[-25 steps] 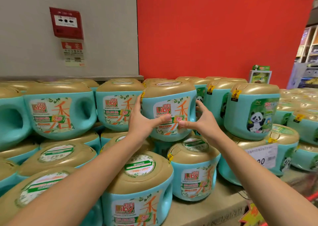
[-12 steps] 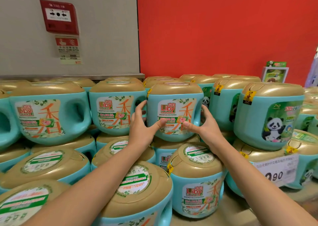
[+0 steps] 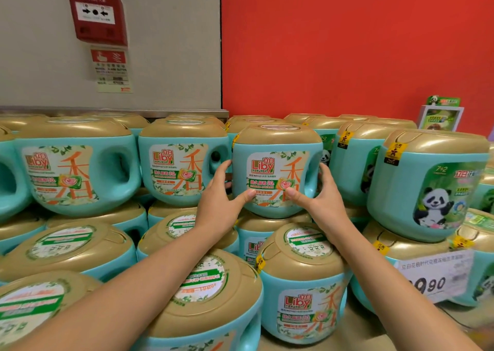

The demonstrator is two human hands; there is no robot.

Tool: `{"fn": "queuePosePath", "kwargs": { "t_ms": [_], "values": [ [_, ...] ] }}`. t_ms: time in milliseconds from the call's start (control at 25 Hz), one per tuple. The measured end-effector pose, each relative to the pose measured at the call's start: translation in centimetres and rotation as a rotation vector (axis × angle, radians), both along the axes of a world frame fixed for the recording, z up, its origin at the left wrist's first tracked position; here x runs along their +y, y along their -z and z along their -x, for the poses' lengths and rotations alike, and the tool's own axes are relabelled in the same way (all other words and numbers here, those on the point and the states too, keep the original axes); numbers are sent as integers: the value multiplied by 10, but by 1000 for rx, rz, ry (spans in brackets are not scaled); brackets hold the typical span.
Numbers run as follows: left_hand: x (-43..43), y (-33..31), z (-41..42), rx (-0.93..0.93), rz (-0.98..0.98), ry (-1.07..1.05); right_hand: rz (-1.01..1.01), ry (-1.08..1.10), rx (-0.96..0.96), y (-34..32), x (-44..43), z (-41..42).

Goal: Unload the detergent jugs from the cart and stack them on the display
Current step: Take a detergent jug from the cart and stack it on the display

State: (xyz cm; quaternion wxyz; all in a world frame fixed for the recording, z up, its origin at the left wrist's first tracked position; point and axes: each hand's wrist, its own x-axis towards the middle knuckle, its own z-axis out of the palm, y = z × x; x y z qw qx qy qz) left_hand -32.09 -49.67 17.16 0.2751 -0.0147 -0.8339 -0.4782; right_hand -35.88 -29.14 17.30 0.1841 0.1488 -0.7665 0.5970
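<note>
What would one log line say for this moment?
left hand: grips jug | right hand: grips jug | jug: top row, label forward

We see the jug (image 3: 278, 150) between our left hand (image 3: 217, 203) and right hand (image 3: 324, 201) as smooth teal plastic with a soft sheen. Its lid (image 3: 278, 134) is glossy gold plastic with a metallic look, and its label (image 3: 270, 169) is slick printed film. The red wall (image 3: 347, 43) looks matt and painted, the grey panel (image 3: 165, 43) matt and smooth, the alarm box (image 3: 96, 16) shiny red plastic, and the price card (image 3: 435, 278) paper.
</note>
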Motion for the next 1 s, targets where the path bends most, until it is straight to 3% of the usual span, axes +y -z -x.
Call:
{"fn": "queuePosePath", "kwargs": {
  "t_ms": [160,280,440,560,720,1000],
  "values": [
    [1,-4,-3,-36,-3,-3,-73,45,18,-4,0,-7],
    [5,-22,-16,-75,-69,18,-259,174,101,-18,5,-25],
    [17,-42,-65,77,-180,78,-307,250,209,-29,27,-91],
    [39,-25,-128,128,-277,338,-152,294,216,-4,48,-166],
    [76,26,-214,-52,-346,671,65,331,67,54,88,-266],
    [149,136,-324,-424,-455,744,376,539,-250,176,166,-448]
  ]
}}
